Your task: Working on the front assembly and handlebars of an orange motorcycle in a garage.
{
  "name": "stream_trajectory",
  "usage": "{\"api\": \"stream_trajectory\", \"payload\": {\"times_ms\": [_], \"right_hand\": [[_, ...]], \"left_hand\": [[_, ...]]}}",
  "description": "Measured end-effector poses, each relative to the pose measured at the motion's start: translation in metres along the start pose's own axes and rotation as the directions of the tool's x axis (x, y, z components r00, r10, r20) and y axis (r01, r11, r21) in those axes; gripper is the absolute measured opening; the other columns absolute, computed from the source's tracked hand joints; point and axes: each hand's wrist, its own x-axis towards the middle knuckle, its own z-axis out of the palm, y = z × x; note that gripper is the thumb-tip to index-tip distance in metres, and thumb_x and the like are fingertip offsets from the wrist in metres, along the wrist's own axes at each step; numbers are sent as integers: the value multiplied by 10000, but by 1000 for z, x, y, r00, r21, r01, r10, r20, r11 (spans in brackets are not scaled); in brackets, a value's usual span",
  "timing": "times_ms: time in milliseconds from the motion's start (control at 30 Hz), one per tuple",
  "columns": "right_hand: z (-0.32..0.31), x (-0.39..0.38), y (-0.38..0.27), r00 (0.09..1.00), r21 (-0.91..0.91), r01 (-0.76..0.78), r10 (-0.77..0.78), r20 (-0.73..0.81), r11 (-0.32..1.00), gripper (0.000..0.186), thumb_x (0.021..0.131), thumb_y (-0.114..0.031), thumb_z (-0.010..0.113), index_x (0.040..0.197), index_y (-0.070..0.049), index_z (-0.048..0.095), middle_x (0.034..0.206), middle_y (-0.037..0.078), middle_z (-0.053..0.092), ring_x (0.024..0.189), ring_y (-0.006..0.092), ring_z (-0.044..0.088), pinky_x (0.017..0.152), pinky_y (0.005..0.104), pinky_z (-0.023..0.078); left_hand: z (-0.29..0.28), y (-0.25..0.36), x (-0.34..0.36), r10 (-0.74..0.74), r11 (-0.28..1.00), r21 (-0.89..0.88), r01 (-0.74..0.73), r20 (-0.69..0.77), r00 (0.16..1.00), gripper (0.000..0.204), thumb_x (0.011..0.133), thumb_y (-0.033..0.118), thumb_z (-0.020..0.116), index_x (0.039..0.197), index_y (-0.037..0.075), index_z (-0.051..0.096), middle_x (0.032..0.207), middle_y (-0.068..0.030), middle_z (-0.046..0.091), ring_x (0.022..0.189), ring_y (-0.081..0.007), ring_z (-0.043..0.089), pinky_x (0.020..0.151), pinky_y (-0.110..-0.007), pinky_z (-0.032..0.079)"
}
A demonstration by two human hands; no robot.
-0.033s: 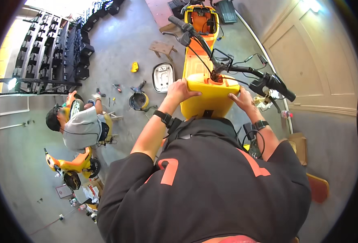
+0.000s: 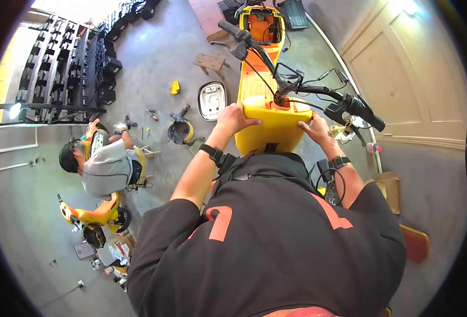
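Overhead, head view: a person in a black shirt with red-orange markings stands at the front of a yellow scooter (image 2: 260, 79), both arms reaching forward.
Work in hand: fitting the yellow front panel (image 2: 268, 124) at the steering column, judged from the hands' placement.
Left hand (image 2: 232, 119): fingers curled over the panel's upper left edge, gripping it; a black watch sits on the wrist.
Right hand (image 2: 318, 131): fingers spread flat against the panel's right flank, pressing rather than clasping; a black band is on this wrist too.
Position of panel: upright under the handlebar (image 2: 302, 87), wrapped around the column, close against the person's chest.
Progress: the panel appears roughly in place but is held by hand; whether any fastener is in cannot be told. The footboard area is open, orange inner parts and loose cables exposed, so bodywork seems left to do.
Materials: the panel is smooth, glossy moulded plastic with rounded corners; the handlebar is matt black with rubbery grips and thin black cables.
Floor: grey concrete (image 2: 154, 58), scattered with a white oval cover (image 2: 212, 99), a small wooden stool (image 2: 211, 63) and a round dark tub (image 2: 180, 132).
Co-worker: a person in a grey shirt (image 2: 106, 169) crouches at another yellow scooter (image 2: 93, 216), well apart to the left.
Background: dark metal racks (image 2: 69, 68) line the left wall.
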Motion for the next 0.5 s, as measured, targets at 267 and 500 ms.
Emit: {"api": "stream_trajectory", "payload": {"times_ms": [267,500], "right_hand": [[1,8,-1,1000,9,-9,9,21,1000,753,770,-572,690,1234,-1,528,1085,236,641,1056,405,589,883,445,472],[-4,0,-1,997,34,-63,62,43,997,758,736,-547,736,1244,-17,548,1143,217,631,1093,368,587,927,420,459]], "left_hand": [[6,-5,8,61,998,18,-60,-54,997,871,628,706,715,1065,-37,591,983,-231,667,959,-356,645,826,-424,498],[-2,-3,6,107,988,107,-107,8,994,889,600,785,656,974,-21,648,928,-171,683,902,-315,663,776,-406,515]]}}
